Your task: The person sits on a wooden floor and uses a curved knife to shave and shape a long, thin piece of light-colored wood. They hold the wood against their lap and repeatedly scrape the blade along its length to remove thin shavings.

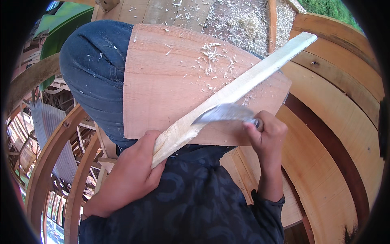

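A long pale wooden stick [239,85] slants from near my body at lower left up to the far right. My left hand [140,168] is wrapped round its near end. In my right hand [266,130] is the handle of a knife with a broad curved blade [223,113], slightly blurred. The blade's tip end meets the stick's right side a little beyond my left hand, where the wood looks freshly cut. Beneath the stick, a flat reddish wooden board [162,89] lies across my lap, with curled shavings [211,57] scattered on it.
Curved plank walls [325,122] rise on my right. Wooden ribs [48,162] stand at left, with a corrugated sheet [55,138] beyond them. A thick heap of shavings [248,26] covers the planks ahead. My knee in dark trousers [93,73] sticks out left of the board.
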A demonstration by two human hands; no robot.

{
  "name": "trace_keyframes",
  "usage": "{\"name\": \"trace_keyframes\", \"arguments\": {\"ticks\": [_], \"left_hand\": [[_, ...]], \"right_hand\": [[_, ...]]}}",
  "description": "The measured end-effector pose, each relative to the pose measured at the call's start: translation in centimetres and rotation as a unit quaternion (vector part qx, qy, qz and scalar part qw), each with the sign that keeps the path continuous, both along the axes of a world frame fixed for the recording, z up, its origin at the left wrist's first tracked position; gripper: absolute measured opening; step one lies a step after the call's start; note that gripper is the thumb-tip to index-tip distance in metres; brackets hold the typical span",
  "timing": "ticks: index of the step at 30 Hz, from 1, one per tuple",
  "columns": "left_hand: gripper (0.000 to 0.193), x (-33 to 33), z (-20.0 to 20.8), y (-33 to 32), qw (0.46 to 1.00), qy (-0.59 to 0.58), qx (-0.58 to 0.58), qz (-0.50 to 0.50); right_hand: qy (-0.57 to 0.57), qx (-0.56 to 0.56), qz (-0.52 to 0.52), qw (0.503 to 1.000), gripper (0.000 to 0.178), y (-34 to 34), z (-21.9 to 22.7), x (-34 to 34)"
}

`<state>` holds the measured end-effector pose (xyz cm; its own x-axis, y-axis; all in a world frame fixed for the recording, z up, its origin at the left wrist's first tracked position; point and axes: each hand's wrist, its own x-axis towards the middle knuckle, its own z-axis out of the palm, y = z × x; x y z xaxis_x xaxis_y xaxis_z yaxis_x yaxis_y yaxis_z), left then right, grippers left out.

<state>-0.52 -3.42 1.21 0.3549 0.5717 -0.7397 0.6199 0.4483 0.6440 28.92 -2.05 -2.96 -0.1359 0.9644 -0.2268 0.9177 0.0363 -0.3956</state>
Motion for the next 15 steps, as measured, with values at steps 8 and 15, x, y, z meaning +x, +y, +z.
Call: {"name": "trace_keyframes", "arguments": {"ticks": [8, 15], "left_hand": [[0.028, -1.7, -1.2, 0.6, 0.979, -0.144, -0.141, 0.01], [0.026, -2.0, -1.4, 0.2, 0.97, -0.166, -0.172, 0.037]], "right_hand": [[0.051, 0.047, -0.253, 0.965, 0.048, 2.5, -0.5, 6.3], [0.052, 0.023, 0.03, 0.998, 0.05, 1.0, -1.2, -1.5]]}}
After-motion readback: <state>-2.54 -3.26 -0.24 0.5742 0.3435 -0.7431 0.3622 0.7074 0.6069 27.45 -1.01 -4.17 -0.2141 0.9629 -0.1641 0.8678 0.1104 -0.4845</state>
